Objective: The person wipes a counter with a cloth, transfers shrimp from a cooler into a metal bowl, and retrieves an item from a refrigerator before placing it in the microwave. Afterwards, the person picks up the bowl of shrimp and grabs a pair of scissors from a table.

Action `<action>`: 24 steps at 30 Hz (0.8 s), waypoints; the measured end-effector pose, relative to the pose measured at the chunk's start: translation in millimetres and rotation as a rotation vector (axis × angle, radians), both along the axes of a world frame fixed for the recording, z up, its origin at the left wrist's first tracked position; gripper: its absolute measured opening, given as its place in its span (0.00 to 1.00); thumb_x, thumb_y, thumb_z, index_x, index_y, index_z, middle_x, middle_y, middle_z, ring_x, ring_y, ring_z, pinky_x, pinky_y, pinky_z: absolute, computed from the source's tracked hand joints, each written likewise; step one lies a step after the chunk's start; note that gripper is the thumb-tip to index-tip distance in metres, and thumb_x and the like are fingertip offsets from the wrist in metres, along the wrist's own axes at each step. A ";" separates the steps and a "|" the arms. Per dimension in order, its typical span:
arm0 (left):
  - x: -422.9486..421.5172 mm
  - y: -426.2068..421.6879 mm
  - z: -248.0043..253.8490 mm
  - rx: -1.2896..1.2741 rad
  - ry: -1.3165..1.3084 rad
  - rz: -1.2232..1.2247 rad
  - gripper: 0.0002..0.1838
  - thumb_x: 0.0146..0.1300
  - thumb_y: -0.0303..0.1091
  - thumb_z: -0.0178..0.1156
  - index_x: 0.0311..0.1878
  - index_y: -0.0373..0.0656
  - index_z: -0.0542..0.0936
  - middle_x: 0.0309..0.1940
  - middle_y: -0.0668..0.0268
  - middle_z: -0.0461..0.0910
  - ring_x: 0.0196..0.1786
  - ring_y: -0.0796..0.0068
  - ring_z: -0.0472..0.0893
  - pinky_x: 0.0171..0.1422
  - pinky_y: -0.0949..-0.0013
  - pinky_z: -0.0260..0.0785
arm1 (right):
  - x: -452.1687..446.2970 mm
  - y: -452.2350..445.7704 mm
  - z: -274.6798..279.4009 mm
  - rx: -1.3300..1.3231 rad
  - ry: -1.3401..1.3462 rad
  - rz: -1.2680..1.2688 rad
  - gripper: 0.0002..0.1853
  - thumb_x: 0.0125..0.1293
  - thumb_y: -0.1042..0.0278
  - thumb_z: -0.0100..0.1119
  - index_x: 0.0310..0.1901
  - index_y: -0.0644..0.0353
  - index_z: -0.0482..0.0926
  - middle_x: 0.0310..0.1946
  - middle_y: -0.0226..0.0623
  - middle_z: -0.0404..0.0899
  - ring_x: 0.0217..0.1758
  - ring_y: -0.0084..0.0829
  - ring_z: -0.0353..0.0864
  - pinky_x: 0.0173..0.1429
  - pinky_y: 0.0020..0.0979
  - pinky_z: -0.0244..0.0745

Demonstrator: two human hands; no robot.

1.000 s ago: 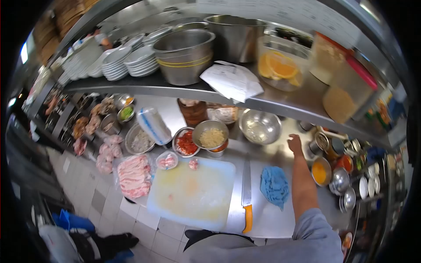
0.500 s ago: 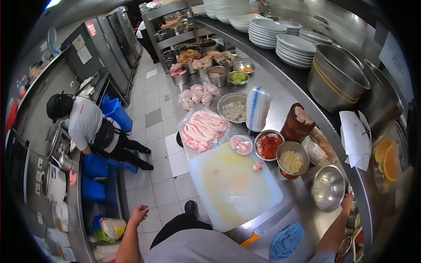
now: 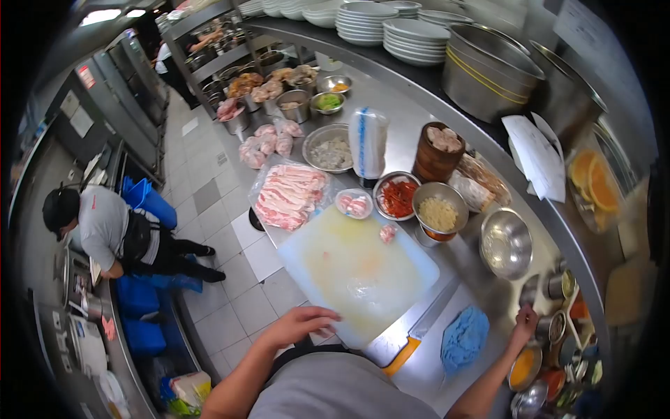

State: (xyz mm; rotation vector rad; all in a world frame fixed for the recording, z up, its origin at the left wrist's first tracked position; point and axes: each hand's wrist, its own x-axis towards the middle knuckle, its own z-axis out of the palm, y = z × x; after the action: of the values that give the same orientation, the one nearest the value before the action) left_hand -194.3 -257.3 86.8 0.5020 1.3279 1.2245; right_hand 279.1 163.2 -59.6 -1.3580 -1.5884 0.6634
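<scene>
My left hand [image 3: 306, 327] hovers by the near left corner of the white cutting board [image 3: 363, 293], fingers loosely spread and holding nothing. On the board's far right part lies a small piece of raw meat [image 3: 388, 233]. My right hand [image 3: 525, 324] is closed beside small metal containers [image 3: 558, 286] at the counter's right; what its fingers grip, if anything, is hidden. A knife with a yellow handle [image 3: 402, 356] rests below the board, beside a crumpled blue cloth [image 3: 465, 340]. Above the right hand sits a metal bowl [image 3: 506, 244].
Beyond the board are bagged sliced meat [image 3: 289, 195], a bowl of red pieces [image 3: 396, 195], a bowl of minced garlic-like bits [image 3: 440, 208] and a wrapped white stack [image 3: 368, 143]. A shelf holds plates [image 3: 417, 42] and a pot [image 3: 488, 73]. A co-worker [image 3: 105, 223] stands at left.
The view has turned right, bringing more small containers into sight. My left hand has come from over the floor to the board's corner. My right hand has left the metal bowl's side.
</scene>
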 end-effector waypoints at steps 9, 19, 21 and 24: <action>40.8 121.3 -40.9 -0.144 -0.557 -0.574 0.38 0.69 0.61 0.41 0.73 0.44 0.52 0.61 0.59 0.70 0.47 0.71 0.79 0.52 0.61 0.76 | -127.4 -228.3 185.6 -0.356 -0.290 1.109 0.04 0.55 0.72 0.67 0.33 0.58 0.84 0.45 0.35 0.77 0.49 0.33 0.76 0.53 0.32 0.71; 69.4 129.7 -51.3 0.005 0.019 -0.234 0.24 0.62 0.27 0.54 0.62 0.40 0.65 0.45 0.60 0.77 0.42 0.71 0.81 0.37 0.68 0.79 | -87.6 -179.7 74.3 0.044 -0.523 0.175 0.24 0.48 0.62 0.71 0.50 0.55 0.79 0.63 0.43 0.69 0.63 0.45 0.69 0.66 0.43 0.63; 85.5 145.0 -63.0 0.079 0.008 -0.196 0.19 0.62 0.26 0.55 0.56 0.40 0.67 0.41 0.62 0.77 0.37 0.76 0.81 0.27 0.74 0.75 | -84.3 -180.1 34.5 -0.028 -0.614 0.124 0.23 0.48 0.64 0.71 0.49 0.55 0.79 0.60 0.43 0.71 0.62 0.44 0.70 0.64 0.41 0.65; 103.6 169.5 -75.7 0.224 0.135 -0.048 0.11 0.60 0.25 0.58 0.42 0.42 0.66 0.32 0.67 0.76 0.29 0.83 0.75 0.18 0.77 0.67 | -75.9 -182.0 5.8 -0.136 -0.380 0.027 0.20 0.49 0.67 0.68 0.47 0.56 0.79 0.53 0.42 0.75 0.55 0.43 0.74 0.59 0.38 0.69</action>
State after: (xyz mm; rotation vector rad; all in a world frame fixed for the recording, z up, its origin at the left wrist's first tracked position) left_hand -90.8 -87.8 11.0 0.7835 1.2900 1.3250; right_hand 203.2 -18.8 -53.9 -1.6382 -1.8898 0.5595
